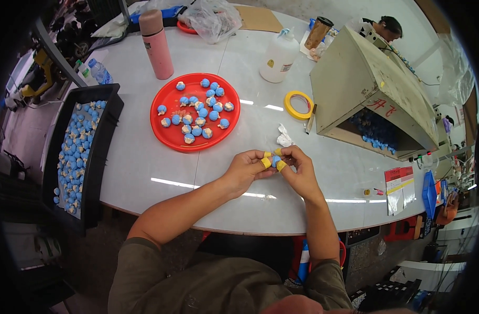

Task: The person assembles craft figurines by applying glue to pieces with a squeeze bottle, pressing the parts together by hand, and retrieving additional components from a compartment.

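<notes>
Between the fingertips of both hands, over the near middle of the table, is a small blue ball-shaped piece (276, 161). My left hand (244, 170) pinches it from the left, and my right hand (300, 171) pinches it from the right. Yellow tape wraps the thumbs and forefingers. Fingers cover most of the piece. Beyond my left hand stands a round red tray (161, 133) with several similar blue-and-cream pieces spread on it. A crumpled white tissue (284, 136) lies just past my right hand.
A black bin (109, 123) at the left holds many blue pieces. A beige metal box (349, 78), open in front, has blue pieces inside. Around the table stand a pink flask (158, 52), a white bottle (277, 60), a yellow tape roll (292, 107) and a pen (310, 120). Another person sits behind the box.
</notes>
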